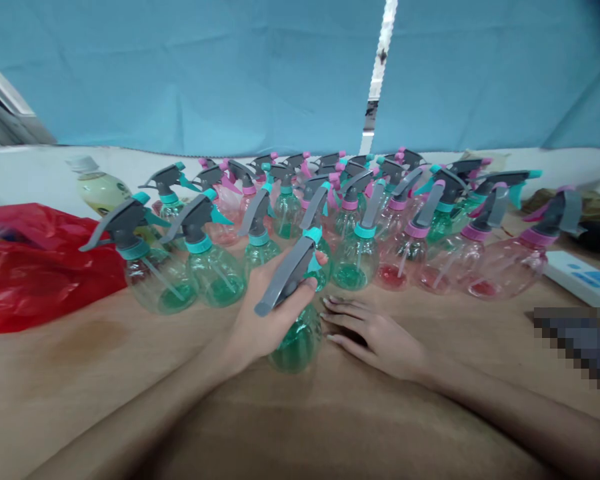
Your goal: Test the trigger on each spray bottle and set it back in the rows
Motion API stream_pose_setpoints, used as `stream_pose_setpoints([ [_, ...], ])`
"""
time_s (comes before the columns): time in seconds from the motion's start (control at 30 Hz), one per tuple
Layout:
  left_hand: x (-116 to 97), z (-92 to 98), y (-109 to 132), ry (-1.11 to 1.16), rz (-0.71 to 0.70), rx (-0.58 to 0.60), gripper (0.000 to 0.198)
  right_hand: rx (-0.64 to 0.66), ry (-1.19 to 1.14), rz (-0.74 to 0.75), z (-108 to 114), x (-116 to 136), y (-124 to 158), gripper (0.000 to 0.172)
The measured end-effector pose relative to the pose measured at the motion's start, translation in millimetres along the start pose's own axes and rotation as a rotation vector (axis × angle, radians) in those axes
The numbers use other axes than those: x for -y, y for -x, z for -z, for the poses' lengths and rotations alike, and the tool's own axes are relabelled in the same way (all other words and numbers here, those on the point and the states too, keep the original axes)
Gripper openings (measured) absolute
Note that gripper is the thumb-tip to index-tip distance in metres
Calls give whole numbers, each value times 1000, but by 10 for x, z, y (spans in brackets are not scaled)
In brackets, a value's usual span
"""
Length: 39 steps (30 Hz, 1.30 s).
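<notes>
My left hand [270,313] is wrapped round the neck of a green spray bottle [296,343] with a grey and turquoise trigger head. The bottle is close to the tabletop and tilted a little; whether its base touches the wood I cannot tell. My right hand [375,330] lies low on the wooden table [300,427], just right of that bottle, fingers stretched toward it and holding nothing. Behind both hands stand several more spray bottles, among them a green one [350,267] with a turquoise collar and a pink one [393,270] with a pink collar.
A red plastic bag [45,267] lies at the left, with a pale bottle with a white cap [100,187] behind it. At the right are a white device with blue buttons [587,277] and a pixelated dark object [580,343]. A blue sheet [220,73] hangs at the back.
</notes>
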<state>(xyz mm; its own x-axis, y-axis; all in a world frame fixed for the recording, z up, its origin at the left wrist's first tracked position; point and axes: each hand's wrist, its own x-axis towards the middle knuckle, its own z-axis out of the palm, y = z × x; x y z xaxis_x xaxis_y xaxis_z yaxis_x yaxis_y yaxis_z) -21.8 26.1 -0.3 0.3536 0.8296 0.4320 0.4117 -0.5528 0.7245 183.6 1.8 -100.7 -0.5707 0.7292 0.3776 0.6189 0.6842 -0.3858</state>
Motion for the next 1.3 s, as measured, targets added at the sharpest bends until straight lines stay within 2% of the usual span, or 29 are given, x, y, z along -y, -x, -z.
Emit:
stream_pose_setpoints([
  [0.57,19,29,14,41,9,8,8,16,27,-10,1,7,-2,36],
  [0.7,15,26,25,50,26,16,11,14,15,-12,1,6,-3,36],
  [0.9,7,-7,16,12,28,-55,21,17,13,-6,0,2,-4,36],
  [1.3,-4,-13,6,48,11,-37,22,17,23,-17,-9,-5,0,36],
])
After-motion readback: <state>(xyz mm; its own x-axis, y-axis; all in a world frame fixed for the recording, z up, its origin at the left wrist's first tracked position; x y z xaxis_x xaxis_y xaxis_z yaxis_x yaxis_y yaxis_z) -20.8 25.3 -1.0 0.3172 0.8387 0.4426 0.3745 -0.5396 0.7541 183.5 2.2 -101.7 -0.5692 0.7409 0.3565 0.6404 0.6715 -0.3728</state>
